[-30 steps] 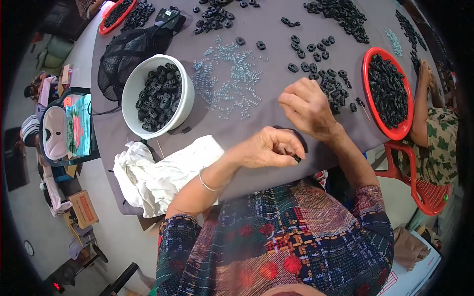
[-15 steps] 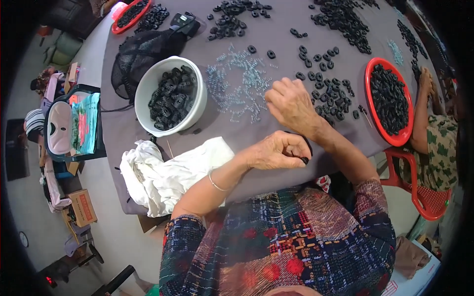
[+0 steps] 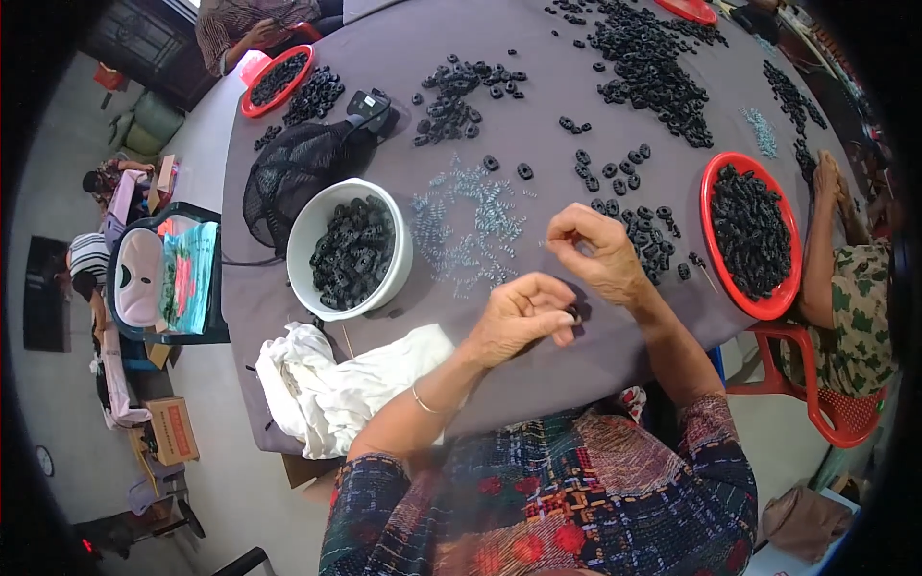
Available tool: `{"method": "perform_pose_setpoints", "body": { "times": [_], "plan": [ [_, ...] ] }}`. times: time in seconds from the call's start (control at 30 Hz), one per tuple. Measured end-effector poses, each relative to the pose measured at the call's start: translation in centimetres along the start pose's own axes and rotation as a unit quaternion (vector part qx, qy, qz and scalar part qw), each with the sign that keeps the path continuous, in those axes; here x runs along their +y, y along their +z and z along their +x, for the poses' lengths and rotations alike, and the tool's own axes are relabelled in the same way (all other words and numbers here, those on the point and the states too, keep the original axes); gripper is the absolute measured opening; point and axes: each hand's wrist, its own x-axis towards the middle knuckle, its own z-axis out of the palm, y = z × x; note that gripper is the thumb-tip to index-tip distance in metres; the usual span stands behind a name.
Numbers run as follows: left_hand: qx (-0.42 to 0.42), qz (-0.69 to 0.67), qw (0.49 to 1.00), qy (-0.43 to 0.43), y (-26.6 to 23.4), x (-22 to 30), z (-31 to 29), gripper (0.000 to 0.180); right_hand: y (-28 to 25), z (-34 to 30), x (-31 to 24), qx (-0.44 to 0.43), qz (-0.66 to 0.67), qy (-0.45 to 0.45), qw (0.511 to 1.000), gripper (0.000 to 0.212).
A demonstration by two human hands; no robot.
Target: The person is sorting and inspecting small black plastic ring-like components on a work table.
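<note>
My left hand [image 3: 523, 322] is above the near part of the table with its fingers curled. A small black plastic piece [image 3: 574, 313] shows, mostly hidden, between its thumb and fingertips. To its upper right, my right hand [image 3: 603, 257] pinches thumb and forefinger together. Something tiny and pale may be at those fingertips, too small to name. Loose small metal springs [image 3: 466, 230] lie scattered just beyond my hands. Several black oval plastic pieces [image 3: 645, 235] lie beyond the right hand.
A white bowl [image 3: 401, 259] of black pieces stands left, beside a white cloth [image 3: 384, 379] and a black mesh bag [image 3: 303, 168]. At right is a red tray [image 3: 791, 274] of black pieces. Another person's arm [image 3: 818, 245] rests past it. More pieces [image 3: 653, 72] are heaped farther back.
My right hand has drawn back from the edge of the springs toward me, now pinching beside the left hand. The left hand has turned slightly. The whole view has shifted, showing more far table.
</note>
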Motion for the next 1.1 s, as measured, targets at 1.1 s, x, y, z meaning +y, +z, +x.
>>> {"method": "perform_pose_setpoints", "body": {
  "times": [1.1],
  "plan": [
    [0.102,-0.081,0.99,0.051,-0.9,-0.2,0.8,0.018,-2.1,-0.1,-1.3,-0.067,0.054,0.04,0.996,0.01]
  ]
}}
